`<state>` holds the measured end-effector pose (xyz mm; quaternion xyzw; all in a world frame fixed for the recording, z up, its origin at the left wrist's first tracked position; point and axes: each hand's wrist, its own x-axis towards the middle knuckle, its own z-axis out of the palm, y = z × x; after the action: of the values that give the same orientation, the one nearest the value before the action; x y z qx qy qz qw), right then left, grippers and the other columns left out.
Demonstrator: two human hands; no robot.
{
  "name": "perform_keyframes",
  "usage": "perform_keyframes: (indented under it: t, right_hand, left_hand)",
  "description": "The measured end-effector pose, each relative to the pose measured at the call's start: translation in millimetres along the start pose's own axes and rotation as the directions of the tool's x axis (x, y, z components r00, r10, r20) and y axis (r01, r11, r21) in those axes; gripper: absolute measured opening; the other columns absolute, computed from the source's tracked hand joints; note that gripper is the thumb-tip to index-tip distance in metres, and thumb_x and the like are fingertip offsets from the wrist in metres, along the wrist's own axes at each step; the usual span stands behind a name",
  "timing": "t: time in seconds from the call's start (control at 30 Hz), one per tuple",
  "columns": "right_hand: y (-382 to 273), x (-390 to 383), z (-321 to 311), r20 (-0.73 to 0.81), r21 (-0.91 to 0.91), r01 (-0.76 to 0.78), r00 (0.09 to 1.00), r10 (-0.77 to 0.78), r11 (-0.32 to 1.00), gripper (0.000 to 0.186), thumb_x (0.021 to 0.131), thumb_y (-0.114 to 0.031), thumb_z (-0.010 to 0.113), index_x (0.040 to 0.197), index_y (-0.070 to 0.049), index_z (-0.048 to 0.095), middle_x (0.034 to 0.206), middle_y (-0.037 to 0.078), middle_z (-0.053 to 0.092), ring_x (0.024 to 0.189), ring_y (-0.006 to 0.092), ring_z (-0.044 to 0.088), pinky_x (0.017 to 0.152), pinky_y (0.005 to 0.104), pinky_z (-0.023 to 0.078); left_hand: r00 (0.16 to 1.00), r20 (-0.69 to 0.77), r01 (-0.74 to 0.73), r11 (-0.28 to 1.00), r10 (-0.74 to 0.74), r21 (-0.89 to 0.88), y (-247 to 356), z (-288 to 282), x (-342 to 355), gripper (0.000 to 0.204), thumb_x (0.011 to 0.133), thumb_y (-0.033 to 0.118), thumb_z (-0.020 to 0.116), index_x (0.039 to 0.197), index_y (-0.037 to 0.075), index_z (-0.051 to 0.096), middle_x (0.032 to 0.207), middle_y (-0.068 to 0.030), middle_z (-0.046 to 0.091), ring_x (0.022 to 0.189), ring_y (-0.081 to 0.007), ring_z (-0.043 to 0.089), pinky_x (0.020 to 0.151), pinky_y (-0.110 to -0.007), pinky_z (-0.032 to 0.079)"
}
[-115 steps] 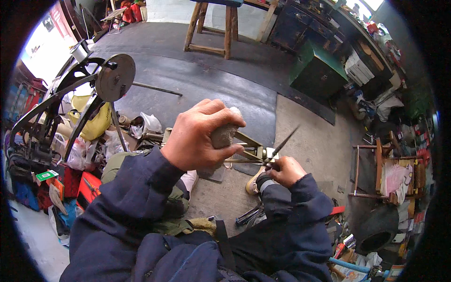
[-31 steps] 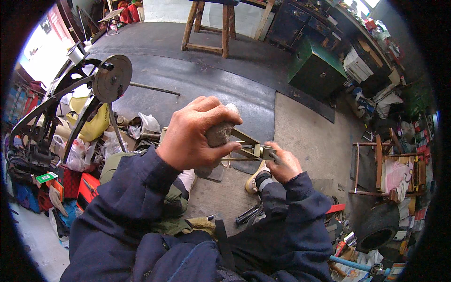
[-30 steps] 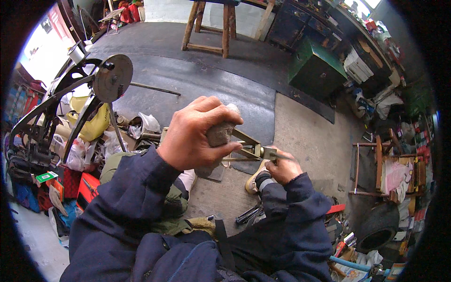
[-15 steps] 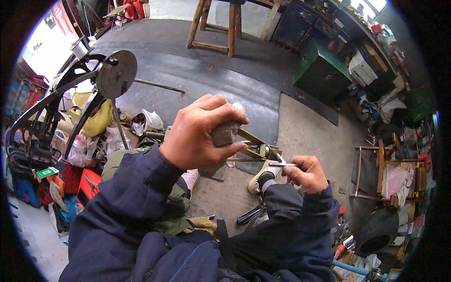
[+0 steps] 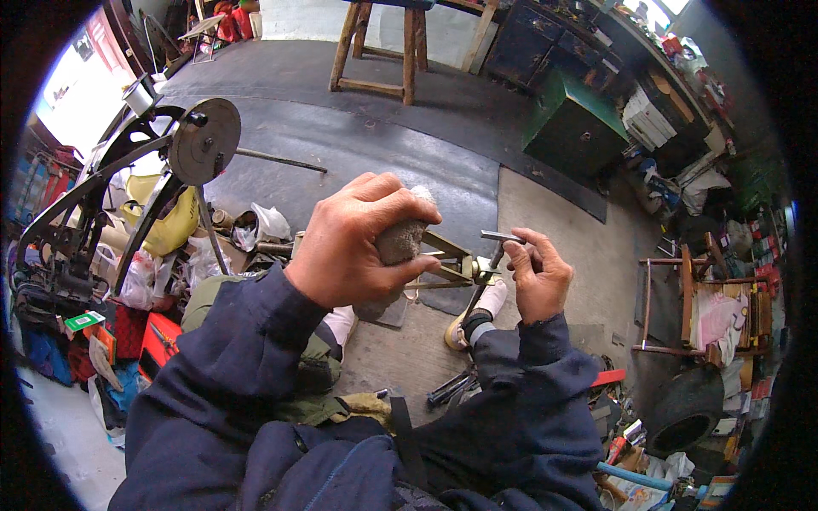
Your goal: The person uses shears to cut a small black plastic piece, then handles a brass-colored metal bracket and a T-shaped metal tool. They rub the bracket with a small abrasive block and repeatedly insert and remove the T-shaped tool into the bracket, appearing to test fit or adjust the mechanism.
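My left hand (image 5: 345, 243) is wrapped round a grey, fuzzy-surfaced rounded thing (image 5: 400, 242), whose kind I cannot make out; much of it is hidden behind the fingers. Just beyond it an olive metal frame (image 5: 452, 260) with two arms runs to a pale metal fitting (image 5: 485, 269). A short metal T-bar handle (image 5: 501, 236) stands up from that fitting on a stem. My right hand (image 5: 542, 274) has its fingers curled, with thumb and forefinger at the right end of the bar.
At the left stands a black cast-iron machine with a round disc (image 5: 204, 141), above a yellow bag (image 5: 166, 217) and plastic bags. A wooden stool (image 5: 375, 81) and a green metal box (image 5: 575, 123) are farther off. To the right lie a wooden chair (image 5: 688, 307) and a tyre (image 5: 684, 413).
My right hand has moved up and slightly left, and the T-bar handle has swung upward with it. My left hand keeps its hold on the grey thing. The view has shifted slightly.
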<state>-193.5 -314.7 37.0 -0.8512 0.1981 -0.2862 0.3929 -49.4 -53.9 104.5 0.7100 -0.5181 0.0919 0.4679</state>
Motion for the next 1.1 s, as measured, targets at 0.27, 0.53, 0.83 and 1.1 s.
perform_keyframes:
  t: [0.27, 0.53, 0.83, 1.1]
  right_hand:
    - [20.2, -1.5, -2.8, 0.357, -0.290, 0.045, 0.932, 0.065, 0.956, 0.065, 0.095, -0.004, 0.062, 0.158, -0.014, 0.049, 0.069, 0.016, 0.063, 0.063, 0.0192, 0.064, 0.066, 0.0360, 0.053]
    - [23.4, -9.3, -13.3, 0.653, -0.520, 0.069, 0.674, 0.345, 0.851, 0.033, 0.090, -0.023, 0.072, 0.120, -0.008, 0.073, 0.096, 0.023, 0.075, 0.095, 0.0427, 0.073, 0.085, 0.0496, 0.058]
    - [-5.7, -6.3, -62.3, 0.830, -0.097, -0.432, 0.462, 0.313, 0.897, 0.026, 0.096, -0.020, 0.077, 0.102, 0.005, 0.075, 0.075, 0.003, 0.069, 0.067, 0.0102, 0.065, 0.061, 0.0282, 0.051]
    - [-10.9, -5.6, -34.5, 0.227, 0.298, -0.158, 0.970, 0.091, 0.941, 0.017, 0.091, -0.006, 0.081, 0.105, -0.002, 0.072, 0.085, 0.002, 0.071, 0.079, 0.0082, 0.066, 0.072, 0.0238, 0.053]
  left_hand:
    - [1.000, 0.003, 0.018, 1.000, -0.018, -0.001, -0.4, 0.3, -0.9, 0.044, 0.070, 0.016, 0.095, 0.109, 0.009, 0.075, 0.101, -0.0106, 0.070, 0.095, -0.0286, 0.068, 0.086, -0.037, 0.056]
    - [1.000, -0.009, 0.009, 1.000, -0.009, -0.009, -0.9, -0.5, -0.8, 0.044, 0.071, 0.017, 0.095, 0.109, 0.009, 0.075, 0.100, -0.0104, 0.070, 0.095, -0.0283, 0.068, 0.086, -0.037, 0.055]
    - [1.000, -0.028, 0.008, 1.000, -0.009, -0.021, -3.4, -3.9, -2.2, 0.044, 0.071, 0.017, 0.095, 0.109, 0.008, 0.075, 0.100, -0.0104, 0.071, 0.096, -0.0289, 0.068, 0.087, -0.038, 0.055]
    - [1.000, -0.011, 0.012, 1.000, -0.012, -0.023, -2.0, -3.7, -0.4, 0.043, 0.072, 0.015, 0.094, 0.109, 0.008, 0.075, 0.101, -0.0107, 0.071, 0.096, -0.0289, 0.068, 0.087, -0.037, 0.055]
